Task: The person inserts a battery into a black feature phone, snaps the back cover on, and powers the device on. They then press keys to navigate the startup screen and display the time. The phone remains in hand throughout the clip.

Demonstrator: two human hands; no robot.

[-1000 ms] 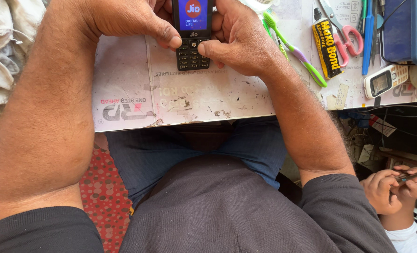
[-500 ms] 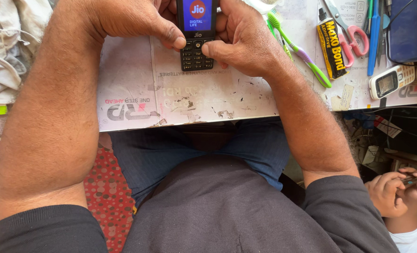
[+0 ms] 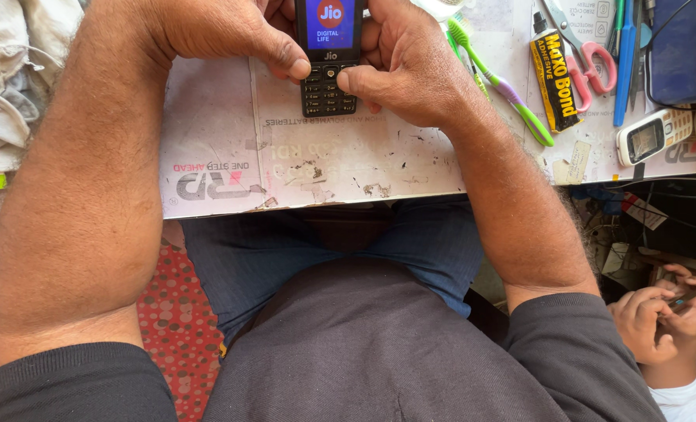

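Note:
A black keypad phone [image 3: 330, 55] with a lit blue screen is held upright over a worn white work mat [image 3: 317, 168]. My left hand [image 3: 223, 31] grips its left side, thumb resting on the keypad's upper left. My right hand [image 3: 407, 66] grips the right side, its thumb tip touching the keypad by the centre key. Both forearms rest across the mat's near edge.
Right of the phone lie a green and purple toothbrush [image 3: 504, 86], a yellow and black glue tube [image 3: 555, 74], pink-handled scissors [image 3: 590, 59], a blue pen [image 3: 626, 62] and a small white keypad phone [image 3: 653, 137]. Crumpled white cloth [image 3: 19, 70] sits left. Another person's hands [image 3: 661, 312] hold something at lower right.
The view has shifted slightly; the phone and both hands stay in the same grip, thumbs still on the keypad.

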